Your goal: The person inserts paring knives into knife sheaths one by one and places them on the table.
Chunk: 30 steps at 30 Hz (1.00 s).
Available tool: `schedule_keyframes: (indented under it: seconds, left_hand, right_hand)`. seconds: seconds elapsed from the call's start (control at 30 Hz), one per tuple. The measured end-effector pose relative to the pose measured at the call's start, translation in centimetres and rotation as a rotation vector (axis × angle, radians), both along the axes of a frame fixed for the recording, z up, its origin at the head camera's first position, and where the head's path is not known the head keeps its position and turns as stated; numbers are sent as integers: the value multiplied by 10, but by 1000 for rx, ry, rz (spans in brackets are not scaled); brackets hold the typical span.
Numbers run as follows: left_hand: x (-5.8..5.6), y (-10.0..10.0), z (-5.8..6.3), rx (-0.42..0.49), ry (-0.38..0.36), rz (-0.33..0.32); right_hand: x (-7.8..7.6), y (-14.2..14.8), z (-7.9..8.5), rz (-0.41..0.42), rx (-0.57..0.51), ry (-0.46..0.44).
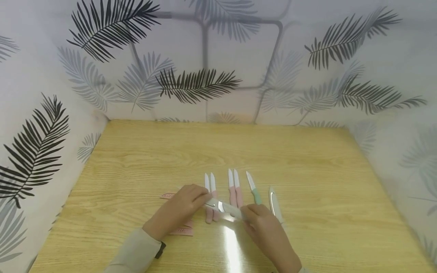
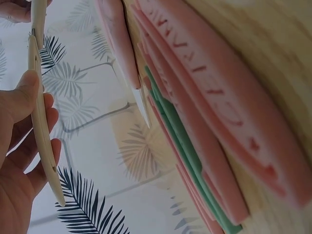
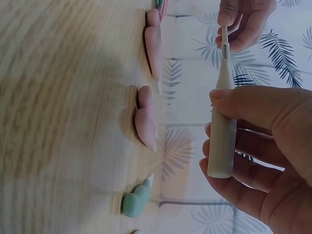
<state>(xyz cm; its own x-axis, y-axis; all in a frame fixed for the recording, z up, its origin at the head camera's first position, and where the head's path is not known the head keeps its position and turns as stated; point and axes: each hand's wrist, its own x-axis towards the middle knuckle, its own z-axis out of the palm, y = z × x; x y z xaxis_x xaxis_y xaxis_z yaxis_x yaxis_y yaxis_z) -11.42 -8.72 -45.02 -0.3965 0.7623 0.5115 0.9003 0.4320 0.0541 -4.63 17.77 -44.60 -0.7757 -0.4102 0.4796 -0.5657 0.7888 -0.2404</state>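
Note:
Both hands hold a cream-white paring knife [image 3: 222, 141] above the table. My right hand [image 1: 266, 231] grips its handle, thumb on one side and fingers on the other. My left hand [image 1: 184, 204] pinches the slotted cream sheath [image 2: 43, 126] at the blade end, between thumb and fingers. Handle and sheath meet in line in both wrist views; the blade is mostly hidden. Beyond the hands lie white-bladed knives: two pink-handled knives [image 1: 209, 212] side by side, two more pink-handled knives [image 1: 235, 195], and a green-handled knife [image 1: 256, 196].
Another white knife [image 1: 275, 204] lies at the right of the row, by my right hand. Under my left forearm are pink sheaths [image 1: 182, 231], with a green sheath [image 2: 175, 131] among them in the left wrist view. A leaf-patterned curtain [image 1: 205, 57] surrounds the wooden table [image 1: 324, 189].

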Motion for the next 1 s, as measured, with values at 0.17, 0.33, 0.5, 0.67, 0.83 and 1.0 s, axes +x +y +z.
schedule_keyframes:
  seconds: [0.17,0.33,0.5,0.67,0.83,1.0]
  left_hand:
    - [1,3,-1,-11,21,1]
    - [2,4,0,-23,20,1]
    - [3,4,0,-20,10,0]
    - [4,4,1,-9,-1,1]
    - [2,4,4,16,-21,-16]
    - [-1,2,6,38,-50,-25]
  right_hand:
    - [0,-2,1,8,10,0]
    - [0,-5,4,6,8,-4]
    - [0,-7,6,4,12,-7]
    - [-1,-7,6,8,20,-4]
    - [-2,-8,3,3,6,24]
    - [-2,-10,0,-34,-10,18]
